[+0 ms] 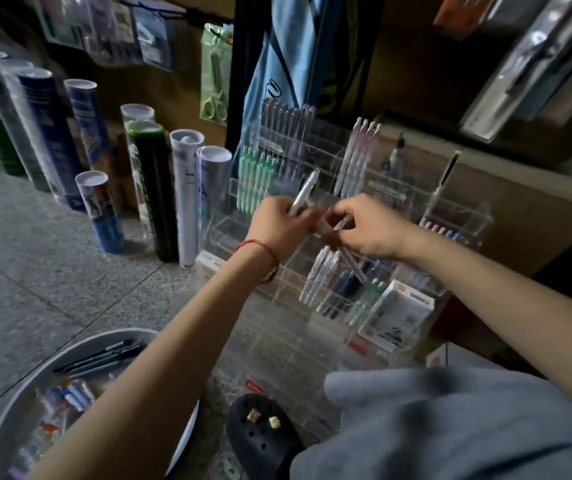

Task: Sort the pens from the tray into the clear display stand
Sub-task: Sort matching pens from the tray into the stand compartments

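Head view: we are facing the clear display stand (326, 147) at the centre of the frame, with rows of pens (253, 178) standing in it. The round tray (80, 341) is sitting at lower left, holding loose pens (97, 358). Our left hand (277, 223) is gripping a silver pen (303, 190) before the stand, and our right hand (371, 230) is pinching a pale pen (354, 268) just beside it.
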Available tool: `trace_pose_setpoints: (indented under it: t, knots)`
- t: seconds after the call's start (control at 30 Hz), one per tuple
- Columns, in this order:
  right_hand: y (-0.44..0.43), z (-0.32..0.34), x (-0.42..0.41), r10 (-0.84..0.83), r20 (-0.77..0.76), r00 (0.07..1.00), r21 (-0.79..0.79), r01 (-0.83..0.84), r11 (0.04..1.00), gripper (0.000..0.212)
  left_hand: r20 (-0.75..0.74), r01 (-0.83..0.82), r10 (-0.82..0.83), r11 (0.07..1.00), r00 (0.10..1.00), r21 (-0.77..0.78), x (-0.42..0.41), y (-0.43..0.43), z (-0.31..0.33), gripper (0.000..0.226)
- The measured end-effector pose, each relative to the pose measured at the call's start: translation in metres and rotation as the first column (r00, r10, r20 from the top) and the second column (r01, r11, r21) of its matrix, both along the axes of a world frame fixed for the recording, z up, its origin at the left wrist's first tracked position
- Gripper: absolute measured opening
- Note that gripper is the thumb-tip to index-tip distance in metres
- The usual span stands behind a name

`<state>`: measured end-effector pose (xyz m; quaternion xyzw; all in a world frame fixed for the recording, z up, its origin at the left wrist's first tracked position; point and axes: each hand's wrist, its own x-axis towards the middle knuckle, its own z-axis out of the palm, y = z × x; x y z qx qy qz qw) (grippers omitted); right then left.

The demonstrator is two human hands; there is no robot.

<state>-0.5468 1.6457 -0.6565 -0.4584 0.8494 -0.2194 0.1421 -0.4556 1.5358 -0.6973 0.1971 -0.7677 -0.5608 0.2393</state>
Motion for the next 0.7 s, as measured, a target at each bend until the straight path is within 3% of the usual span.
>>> trace_pose_setpoints:
  t: [0.07,0.17,0.27,0.33,0.47,0.57,0.7]
  knots:
    - [0.001,0.0,-0.014,-0.071,-0.049,0.996,-0.04,0.07,0.997,0.037,-0.001,-0.047,0.047,0.999,0.999,0.026,-0.01,-0.001,-0.011,0.02]
    - [0.0,-0.004,-0.027,-0.166,-0.004,0.986,-0.191,0.162,0.968,0.073,0.07,-0.071,0.069,0.997,0.995,0.026,-0.021,-0.003,-0.04,0.014]
    - [-0.009,-0.012,-0.033,-0.176,-0.028,0.984,-0.359,0.155,0.921,0.063,0.115,-0.026,0.02,0.998,0.993,0.053,-0.031,-0.001,-0.068,0.01]
    - [-0.016,-0.024,-0.035,-0.208,-0.078,0.975,-0.378,0.164,0.911,0.054,0.166,-0.021,0.02,1.0,0.986,0.006,-0.037,0.0,-0.081,0.012]
    - [-0.024,-0.055,-0.035,-0.196,-0.118,0.973,-0.263,0.159,0.952,0.038,0.174,-0.092,0.087,0.996,0.981,0.021,-0.044,0.001,-0.096,0.02]
    - [-0.028,-0.069,-0.035,-0.135,-0.047,0.99,-0.128,0.128,0.983,0.014,0.149,-0.113,0.103,0.992,0.984,0.062,-0.047,0.0,-0.098,0.02]
    - [-0.026,-0.078,-0.039,-0.119,0.051,0.992,0.062,0.116,0.991,0.016,0.111,-0.128,0.115,0.985,0.987,0.114,-0.045,-0.002,-0.102,0.021]
